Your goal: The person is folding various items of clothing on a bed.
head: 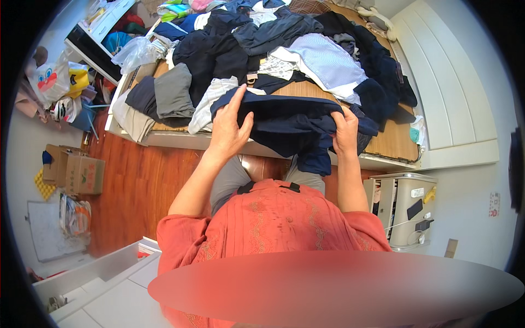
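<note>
A dark navy garment (287, 123) is stretched between my two hands, over the near edge of the bed; part of it hangs down on the right side. My left hand (231, 125) has its end between palm and fingers, with the thumb and forefinger spread. On the other side my right hand (345, 127) pinches the cloth between thumb and fingers. Just beyond lie a white checked cloth (213, 102), a folded grey garment (174, 91) and a blue striped shirt (326, 61). The garment's exact kind cannot be made out.
A heap of dark clothes (213, 49) covers much of the bed (389, 145), whose white headboard (445, 82) stands at right. A nightstand (410, 209) with a phone is at lower right. Cardboard boxes (84, 174) sit on the wooden floor (127, 180). An open drawer (94, 279) juts out behind me.
</note>
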Demonstrator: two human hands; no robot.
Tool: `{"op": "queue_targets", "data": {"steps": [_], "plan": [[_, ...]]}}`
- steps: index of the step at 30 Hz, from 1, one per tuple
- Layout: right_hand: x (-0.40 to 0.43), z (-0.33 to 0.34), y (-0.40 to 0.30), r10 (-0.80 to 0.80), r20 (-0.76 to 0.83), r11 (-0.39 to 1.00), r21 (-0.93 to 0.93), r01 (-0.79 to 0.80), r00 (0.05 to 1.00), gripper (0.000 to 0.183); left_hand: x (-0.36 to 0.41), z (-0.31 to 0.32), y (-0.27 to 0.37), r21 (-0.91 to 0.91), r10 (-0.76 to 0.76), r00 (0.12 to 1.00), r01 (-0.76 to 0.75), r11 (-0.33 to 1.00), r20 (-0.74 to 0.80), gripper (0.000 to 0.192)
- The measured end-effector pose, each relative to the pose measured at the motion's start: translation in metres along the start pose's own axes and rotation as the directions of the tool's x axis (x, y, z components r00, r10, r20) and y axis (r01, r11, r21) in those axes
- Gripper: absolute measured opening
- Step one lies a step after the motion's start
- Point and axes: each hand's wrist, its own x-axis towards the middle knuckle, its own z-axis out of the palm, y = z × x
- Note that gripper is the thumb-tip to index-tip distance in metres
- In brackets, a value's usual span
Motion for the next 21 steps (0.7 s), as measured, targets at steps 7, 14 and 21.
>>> {"op": "queue_targets", "data": {"steps": [7, 14, 21], "plan": [[-0.001, -0.021, -0.021, -0.199, 0.008, 0.977, -0.073, 0.200, 0.980, 0.009, -0.017, 0.004, -0.012, 0.223, -0.194, 0.893, 0.110, 0.969, 0.405, 0.069], [-0.012, -0.009, -0.021, 0.195, 0.162, 0.935, 0.267, -0.233, 0.967, 0.012, -0.018, 0.002, -0.014, 0.200, -0.158, 0.850, 0.063, 0.978, 0.503, 0.048], [-0.025, 0.000, -0.020, 0.363, 0.406, 0.903, 0.069, -0.425, 0.839, 0.032, -0.015, 0.002, -0.008, 0.239, -0.209, 0.871, 0.109, 0.965, 0.444, 0.027]]}}
